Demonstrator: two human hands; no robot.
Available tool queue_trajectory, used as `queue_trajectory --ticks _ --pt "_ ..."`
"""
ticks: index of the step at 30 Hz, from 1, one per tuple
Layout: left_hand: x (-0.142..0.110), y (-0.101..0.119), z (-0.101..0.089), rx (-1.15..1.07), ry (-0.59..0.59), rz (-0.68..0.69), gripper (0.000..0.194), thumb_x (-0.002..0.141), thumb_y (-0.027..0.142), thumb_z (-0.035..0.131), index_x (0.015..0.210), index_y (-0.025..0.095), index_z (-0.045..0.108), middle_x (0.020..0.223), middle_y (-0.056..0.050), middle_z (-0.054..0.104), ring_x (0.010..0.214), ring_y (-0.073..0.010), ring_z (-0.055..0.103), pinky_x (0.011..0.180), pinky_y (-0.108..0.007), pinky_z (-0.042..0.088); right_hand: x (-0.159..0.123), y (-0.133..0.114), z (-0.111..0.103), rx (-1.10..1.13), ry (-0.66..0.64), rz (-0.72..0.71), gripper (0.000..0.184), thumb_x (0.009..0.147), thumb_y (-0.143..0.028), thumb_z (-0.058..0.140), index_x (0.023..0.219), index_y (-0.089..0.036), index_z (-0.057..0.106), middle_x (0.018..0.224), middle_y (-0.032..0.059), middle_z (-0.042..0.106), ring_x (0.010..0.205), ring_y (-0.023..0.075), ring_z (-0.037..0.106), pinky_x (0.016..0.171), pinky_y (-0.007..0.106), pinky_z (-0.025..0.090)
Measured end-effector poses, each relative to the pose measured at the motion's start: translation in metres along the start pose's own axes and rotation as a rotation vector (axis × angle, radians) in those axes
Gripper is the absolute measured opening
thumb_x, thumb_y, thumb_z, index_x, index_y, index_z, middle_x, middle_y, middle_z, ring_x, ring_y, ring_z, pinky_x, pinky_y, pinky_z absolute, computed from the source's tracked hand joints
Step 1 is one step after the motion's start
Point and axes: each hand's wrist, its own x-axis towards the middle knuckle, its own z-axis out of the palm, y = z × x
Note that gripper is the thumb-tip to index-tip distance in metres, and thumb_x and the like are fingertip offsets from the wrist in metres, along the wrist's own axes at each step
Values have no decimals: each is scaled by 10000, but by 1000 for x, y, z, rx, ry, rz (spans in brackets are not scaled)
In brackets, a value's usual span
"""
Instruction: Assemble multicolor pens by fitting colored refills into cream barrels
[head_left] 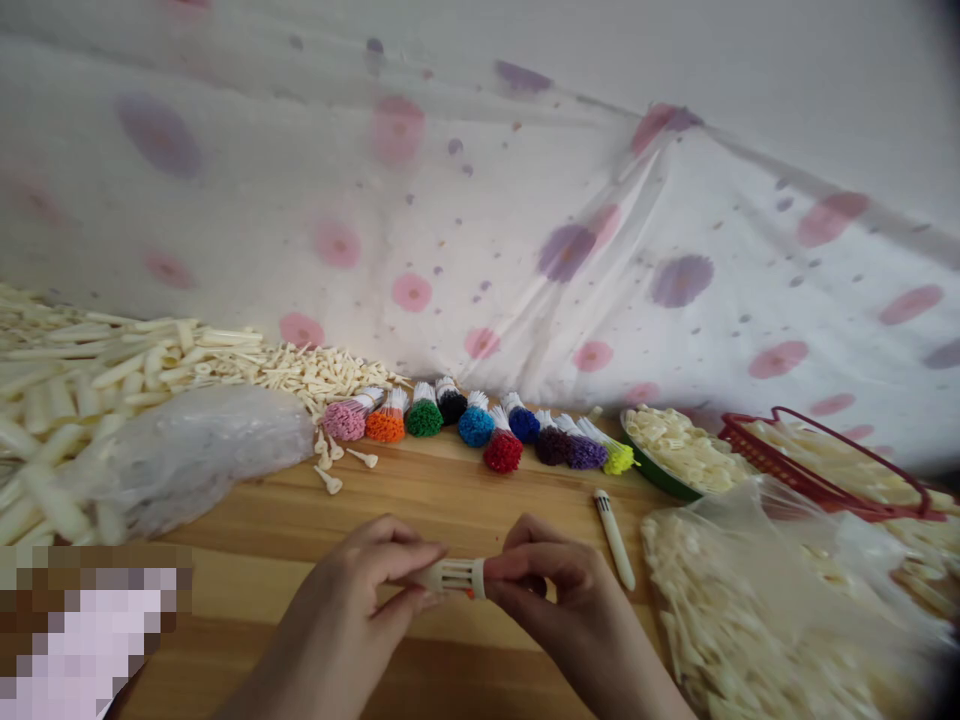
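Barrel (455, 577): its left end lies hidden behind your left hand (360, 582).
Right hand (576, 585): beside the barrel, your fingertips (504, 568) obscure anything between them.
Orange speck (471, 594): under the barrel, too small to identify.
White tubes (49, 490): far left of the barrel, cropped at the left edge.
Clear bag (731, 590): right of the barrel, contents (712, 655) blurred, bottom cropped.

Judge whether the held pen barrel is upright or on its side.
On its side: the pen barrel lies crosswise between left hand and right hand.

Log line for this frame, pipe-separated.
left hand: pinching slotted pale piece | right hand: fingers at its ringed end | pale pen: on wooden table
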Motion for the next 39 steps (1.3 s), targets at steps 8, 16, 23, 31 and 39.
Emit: queue_trajectory --ticks 8,16,23,31,39 --pt "-5 -1 0 25 2 -24 294 693 194 563 904 290 744 880 -26 653 825 -204 626 752 -307 501 1 9 -4 194 -110 81 104 716 -252 692 650 -184 737 622 -7 493 569 101 428 531 236 322" --pt "-4 0 1 74 32 33 299 689 167 540 884 275 739 856 -17 663 787 -182 646 720 -286 525 2 12 -8 172 -172 74 98 746 -288 698 711 -211 747 668 -2 508 611 108 434 547 243 311" --pt "-6 -5 -1 304 111 127 289 746 151 517 928 261 712 878 -28 663 787 -198 653 704 -327 518 3 17 -8 414 -236 155 169 694 -373 730 772 -226 764 677 -3 524 606 104 425 564 244 308" --pt "-4 -7 0 256 159 153 259 729 153 546 901 265 704 897 -17 676 780 -192 659 719 -310 509 8 14 -8 458 -190 279 184 624 -386 763 725 -233 771 622 -19 495 582 101 400 597 253 326" --pt "4 -3 -5 -35 -1 -91 69 760 254 583 826 242 601 821 1 659 782 -204 621 684 -287 465 10 12 -16 323 -53 315 257 620 -405 741 797 -219 754 664 -2 557 633 126 442 588 245 351"
